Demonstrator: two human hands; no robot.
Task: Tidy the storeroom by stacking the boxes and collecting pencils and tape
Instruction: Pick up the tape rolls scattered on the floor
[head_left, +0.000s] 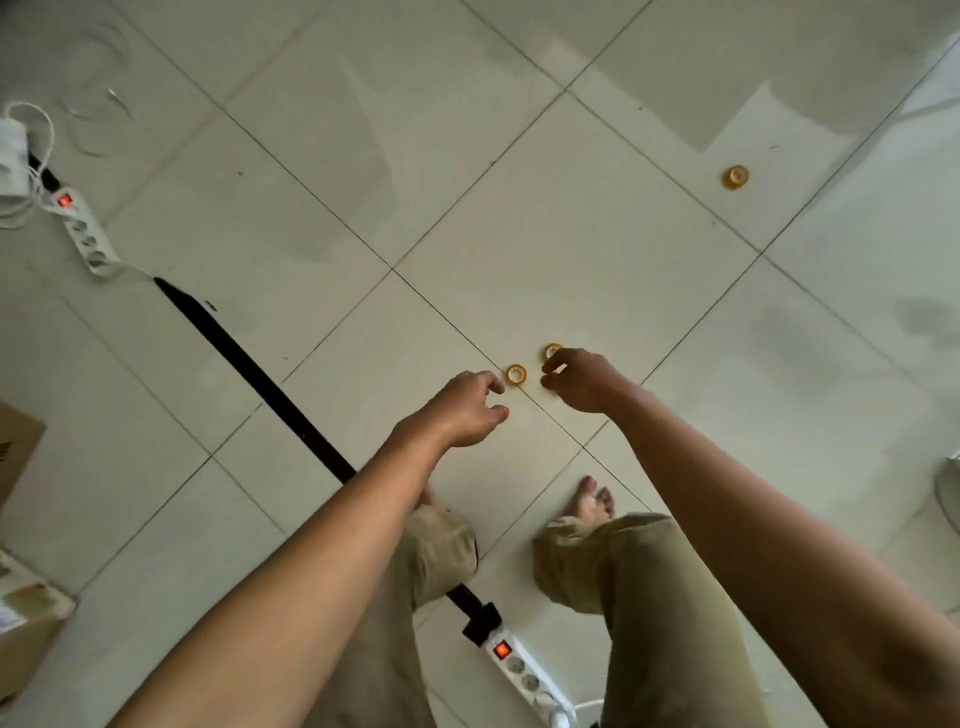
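Three small yellow tape rolls lie flat on the tiled floor. One tape roll (517, 375) sits between my hands, a second tape roll (552, 352) is partly covered by my right fingertips, and a third tape roll (735, 177) lies far off to the upper right. My left hand (467, 410) hovers just left of the middle roll with fingers loosely curled, holding nothing. My right hand (576, 379) reaches down with bent fingers, their tips at the second roll's edge. I cannot see a firm grip on it. No pencils are in view.
A black cable cover (260, 384) runs diagonally across the floor between two white power strips (85, 234) (524, 675), both lit. Cardboard boxes (15, 452) stand at the left edge. My bare foot (592, 501) is just below the hands.
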